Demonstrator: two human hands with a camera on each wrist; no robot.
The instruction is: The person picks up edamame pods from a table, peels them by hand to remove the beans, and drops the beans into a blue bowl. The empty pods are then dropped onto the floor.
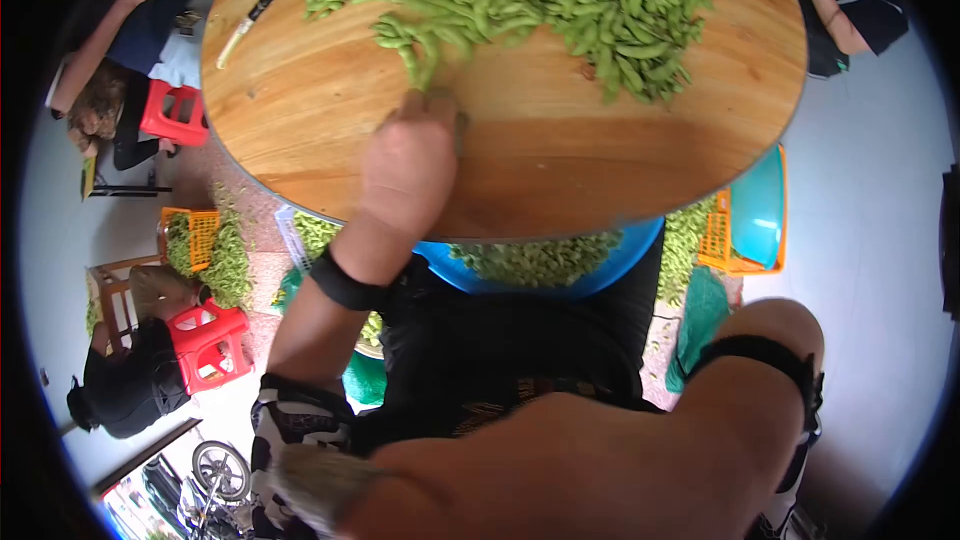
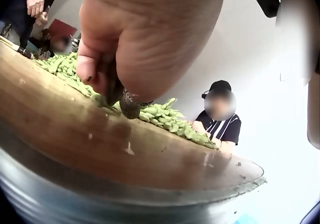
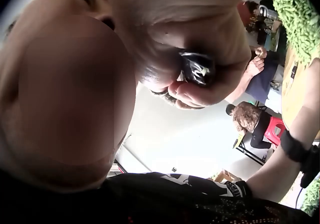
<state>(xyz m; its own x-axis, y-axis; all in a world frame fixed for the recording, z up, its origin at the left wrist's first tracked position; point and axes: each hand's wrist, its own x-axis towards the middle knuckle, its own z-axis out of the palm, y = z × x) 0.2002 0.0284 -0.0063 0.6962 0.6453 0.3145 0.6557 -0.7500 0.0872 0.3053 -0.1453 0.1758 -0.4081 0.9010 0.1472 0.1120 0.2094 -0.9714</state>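
My left hand (image 1: 410,165) reaches over the round wooden table (image 1: 540,175), its curled fingertips pinching green soybean pods (image 1: 424,65) at the near edge of the pile; motion blurs them. In the left wrist view a dark, rough cover (image 2: 131,106) sits on a digit of that hand, and its palm hides most of the grip. Raised close to the face, my right hand (image 3: 220,39) curls round a glossy black object (image 3: 197,68), of which only the end shows. The right arm lies bent across the bottom of the head view.
A black-handled knife (image 1: 250,25) lies at the table's left. Below the near edge, a blue basin (image 1: 640,245) of pods rests on the lap. Orange baskets (image 1: 205,238) and red stools (image 1: 212,345) stand on the floor. Other people sit around.
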